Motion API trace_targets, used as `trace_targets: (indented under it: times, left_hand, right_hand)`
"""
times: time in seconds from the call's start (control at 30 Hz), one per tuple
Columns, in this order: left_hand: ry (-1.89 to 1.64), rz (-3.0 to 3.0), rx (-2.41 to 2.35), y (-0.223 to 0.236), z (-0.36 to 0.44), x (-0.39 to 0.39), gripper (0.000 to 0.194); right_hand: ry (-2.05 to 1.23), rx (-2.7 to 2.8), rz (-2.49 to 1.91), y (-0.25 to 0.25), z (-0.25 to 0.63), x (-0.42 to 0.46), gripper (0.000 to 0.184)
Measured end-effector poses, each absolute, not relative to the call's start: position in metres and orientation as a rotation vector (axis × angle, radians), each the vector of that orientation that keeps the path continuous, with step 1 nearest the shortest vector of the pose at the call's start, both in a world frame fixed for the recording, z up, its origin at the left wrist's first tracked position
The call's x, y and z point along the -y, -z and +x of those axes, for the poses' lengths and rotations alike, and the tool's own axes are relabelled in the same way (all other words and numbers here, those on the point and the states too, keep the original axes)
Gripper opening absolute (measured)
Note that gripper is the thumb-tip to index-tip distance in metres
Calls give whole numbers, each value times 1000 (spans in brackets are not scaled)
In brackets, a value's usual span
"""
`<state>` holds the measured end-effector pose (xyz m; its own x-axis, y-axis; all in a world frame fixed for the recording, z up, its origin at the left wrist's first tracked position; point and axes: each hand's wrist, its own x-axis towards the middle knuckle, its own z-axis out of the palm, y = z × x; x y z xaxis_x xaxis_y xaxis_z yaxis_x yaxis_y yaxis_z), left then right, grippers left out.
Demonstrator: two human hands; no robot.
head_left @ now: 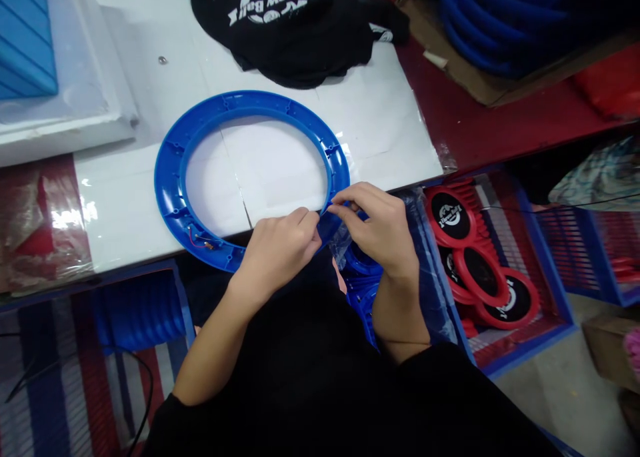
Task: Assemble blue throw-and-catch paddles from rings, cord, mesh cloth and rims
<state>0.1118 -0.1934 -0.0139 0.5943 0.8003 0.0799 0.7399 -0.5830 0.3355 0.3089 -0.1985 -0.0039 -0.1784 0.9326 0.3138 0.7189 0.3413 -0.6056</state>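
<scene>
A blue plastic ring (167, 170) with its hollow, ribbed side up lies on the white tabletop, its near edge jutting past the table edge. A small part with a red wire (200, 241) sits in its channel at the near left. My left hand (280, 247) is closed over the ring's near right section, its fingertips mostly hidden. Beside it, my right hand (377, 223) pinches thumb and forefinger together at the inner rim. Whatever is between the fingertips of both hands is too small or covered to make out.
Black printed fabric (310, 43) lies at the back of the table (145, 23). A white foam box (75, 123) stands left, a carton (480, 83) of blue rings right. Crates below hold red discs (480, 277) and blue rings (140, 310). A small metal piece (163, 60) lies behind the ring.
</scene>
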Motion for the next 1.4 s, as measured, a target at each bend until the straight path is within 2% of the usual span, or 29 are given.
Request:
trace_targets:
  times: [0.17,0.43,0.63,0.83,1.1,1.4]
  left_hand:
    - [-370,2586,-1116,16,104,192,20]
    - [-323,2602,-985,10,90,191,22]
    - [-269,2558,-888,4,75,183,24]
    - [-185,2549,-1040,-10,85,185,20]
    - [-263,2599,-1143,6,100,192,19]
    - [-327,2591,-1105,12,97,192,18]
  right_hand:
    - [-552,1996,-1430,4,315,194,9]
    - [-462,2011,-1449,14,311,201,11]
    - [-540,1915,-1488,16,303,216,9]
    - [-525,1859,-1536,19,289,225,11]
    - [-582,1963,-1513,6,301,217,10]
    - [-382,2098,-1346,9,307,198,14]
